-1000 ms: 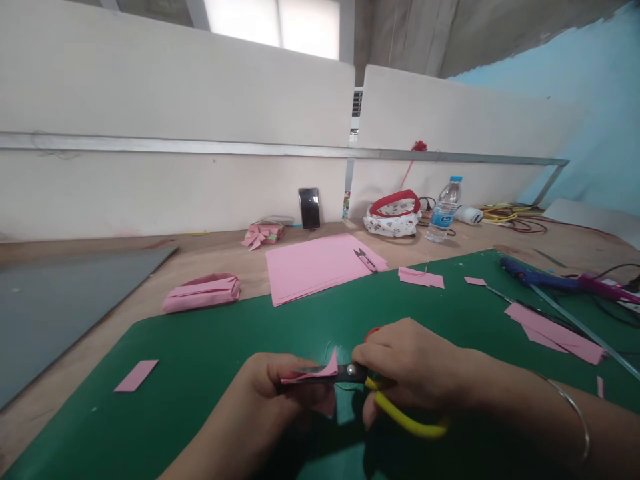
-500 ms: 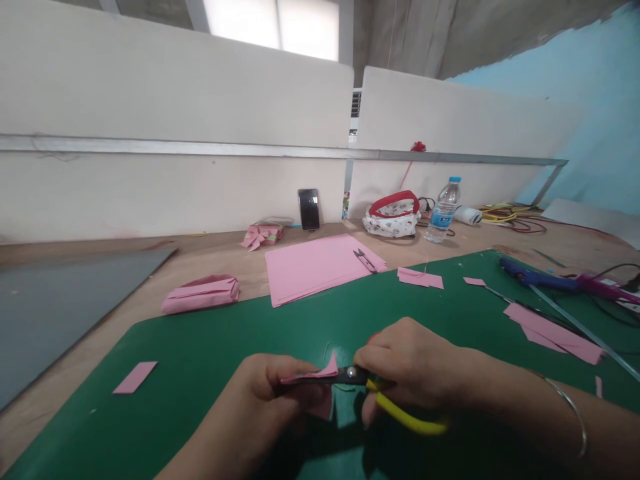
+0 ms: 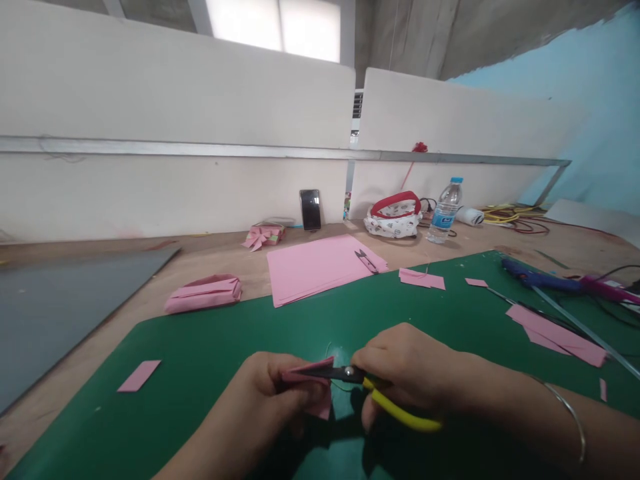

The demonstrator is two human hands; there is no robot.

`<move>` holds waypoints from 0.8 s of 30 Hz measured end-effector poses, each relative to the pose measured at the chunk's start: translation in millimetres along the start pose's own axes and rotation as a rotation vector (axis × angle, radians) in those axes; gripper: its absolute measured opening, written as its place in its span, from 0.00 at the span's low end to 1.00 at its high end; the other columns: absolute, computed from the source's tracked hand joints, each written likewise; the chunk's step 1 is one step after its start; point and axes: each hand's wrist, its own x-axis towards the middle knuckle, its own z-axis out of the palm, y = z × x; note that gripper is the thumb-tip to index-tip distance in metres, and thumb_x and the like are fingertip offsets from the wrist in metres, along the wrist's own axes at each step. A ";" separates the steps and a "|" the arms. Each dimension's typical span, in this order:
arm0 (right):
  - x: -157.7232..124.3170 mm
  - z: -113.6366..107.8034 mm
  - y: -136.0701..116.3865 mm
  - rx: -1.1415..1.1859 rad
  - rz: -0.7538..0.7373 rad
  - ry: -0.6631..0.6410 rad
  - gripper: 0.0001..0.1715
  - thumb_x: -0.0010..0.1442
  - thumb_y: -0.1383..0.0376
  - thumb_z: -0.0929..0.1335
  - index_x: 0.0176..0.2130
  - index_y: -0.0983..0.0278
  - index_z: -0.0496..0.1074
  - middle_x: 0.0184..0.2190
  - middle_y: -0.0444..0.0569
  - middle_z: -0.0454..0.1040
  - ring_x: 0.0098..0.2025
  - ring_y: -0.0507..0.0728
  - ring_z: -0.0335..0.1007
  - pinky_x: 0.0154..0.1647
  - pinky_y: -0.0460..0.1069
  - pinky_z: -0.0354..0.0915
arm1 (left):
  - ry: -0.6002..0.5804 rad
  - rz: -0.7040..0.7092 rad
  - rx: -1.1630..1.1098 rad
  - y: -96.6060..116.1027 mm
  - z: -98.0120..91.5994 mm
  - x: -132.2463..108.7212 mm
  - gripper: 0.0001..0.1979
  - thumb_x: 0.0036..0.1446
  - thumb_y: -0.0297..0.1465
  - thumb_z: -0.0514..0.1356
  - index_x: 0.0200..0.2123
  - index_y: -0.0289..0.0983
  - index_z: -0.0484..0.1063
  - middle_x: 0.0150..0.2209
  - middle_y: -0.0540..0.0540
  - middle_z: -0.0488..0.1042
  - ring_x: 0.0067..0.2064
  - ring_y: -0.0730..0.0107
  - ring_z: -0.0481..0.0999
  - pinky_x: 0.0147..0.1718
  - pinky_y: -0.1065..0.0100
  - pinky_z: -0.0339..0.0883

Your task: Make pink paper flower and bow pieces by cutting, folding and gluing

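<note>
My left hand pinches a small folded pink paper piece above the green cutting mat. My right hand is wrapped round the yellow and red handles of a pair of scissors, whose dark blades lie along the pink piece with the pivot just right of it. Both hands are close together at the near middle of the mat. A thin bracelet circles my right wrist.
A stack of pink sheets with small snips lies beyond the mat. Pink scraps, folded pink paper, a pink bow, a phone, a bag, a water bottle, a glue gun and cables surround them.
The raised tip of the pink piece has dropped flat against the scissor blades. Both hands have hardly shifted.
</note>
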 end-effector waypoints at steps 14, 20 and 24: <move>-0.6 2.4 0.1 -0.023 -0.027 0.044 0.23 0.54 0.46 0.67 0.29 0.63 0.67 0.24 0.43 0.71 0.25 0.51 0.62 0.22 0.46 0.45 | -0.043 -0.097 0.053 -4.7 10.0 -0.1 0.09 0.42 0.30 0.58 0.13 0.37 0.64 0.11 0.56 0.57 0.16 0.78 0.52 0.17 0.70 0.42; -0.3 4.7 0.8 -0.044 -0.036 0.060 0.24 0.53 0.45 0.67 0.27 0.63 0.66 0.23 0.43 0.70 0.24 0.51 0.60 0.22 0.46 0.44 | -0.078 -0.107 0.065 -10.1 8.3 2.2 0.08 0.43 0.31 0.58 0.15 0.36 0.67 0.11 0.55 0.58 0.15 0.77 0.54 0.16 0.70 0.44; 0.8 5.6 -0.8 -0.051 -0.038 0.033 0.24 0.53 0.46 0.68 0.26 0.64 0.66 0.21 0.42 0.69 0.23 0.51 0.59 0.21 0.46 0.44 | -0.086 -0.079 0.047 -13.9 7.8 2.8 0.06 0.42 0.28 0.56 0.16 0.36 0.67 0.12 0.55 0.59 0.16 0.77 0.54 0.17 0.70 0.45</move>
